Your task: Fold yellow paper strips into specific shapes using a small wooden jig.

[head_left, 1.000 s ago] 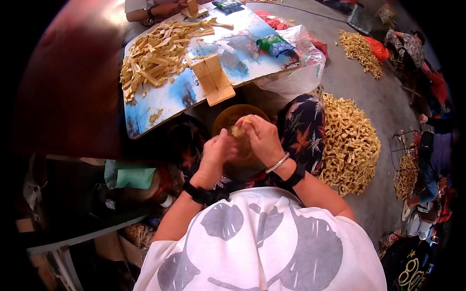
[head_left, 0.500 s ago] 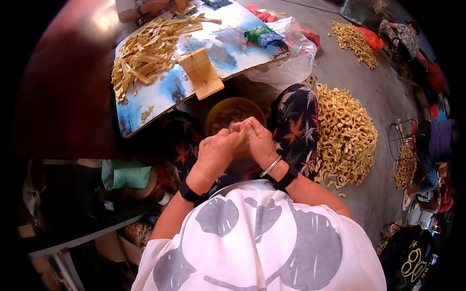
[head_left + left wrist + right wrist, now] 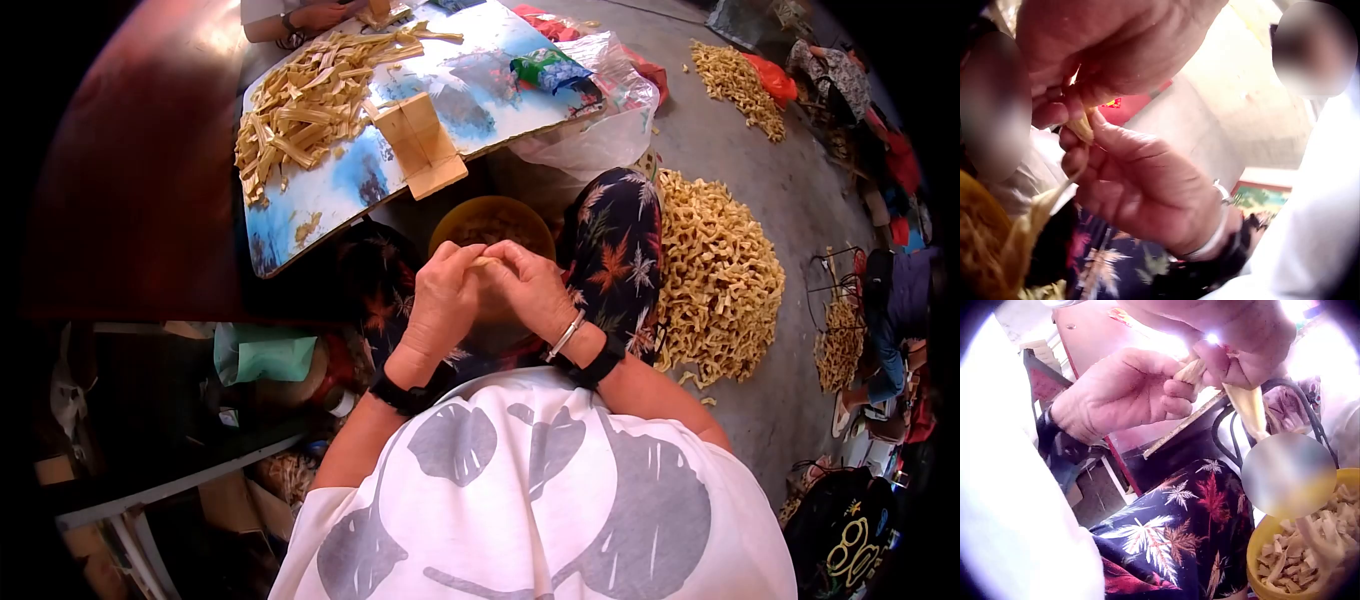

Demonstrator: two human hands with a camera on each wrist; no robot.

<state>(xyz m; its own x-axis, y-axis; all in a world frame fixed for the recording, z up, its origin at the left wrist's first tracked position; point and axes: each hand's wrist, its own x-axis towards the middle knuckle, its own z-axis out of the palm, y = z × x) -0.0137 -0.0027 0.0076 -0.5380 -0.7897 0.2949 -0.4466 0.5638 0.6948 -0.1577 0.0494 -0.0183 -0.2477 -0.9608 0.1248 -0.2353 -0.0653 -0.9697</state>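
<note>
Both hands meet over my lap, in front of the yellow bowl [image 3: 548, 232]. My left hand [image 3: 442, 300] pinches one end of a pale yellow strip [image 3: 485, 262] that resembles tofu skin. Thumb and fingers of my right hand [image 3: 535, 292] pinch the same strip close by, fingertips nearly touching the left ones. In the right wrist view, a bunched part of the strip [image 3: 1190, 372] shows at the left fingers, and a flat tail [image 3: 1246, 407] hangs below the right hand. Short pale pieces [image 3: 1282, 553] fill the bowl there. The fingers partly hide the strip's middle.
A painted tabletop [image 3: 480, 80] ahead carries a pile of long strips [image 3: 300, 110], a wooden block stand [image 3: 420, 145] and a green packet [image 3: 550, 70]. Right of my knee, a big heap of knotted pieces [image 3: 715, 285] lies on the floor. Another person's hand [image 3: 322, 15] is across the table.
One second ago the hands were slightly apart, the left one blurred. Half a second ago they closed together on the strip; now their fingertips meet, with only a little strip showing between them.
</note>
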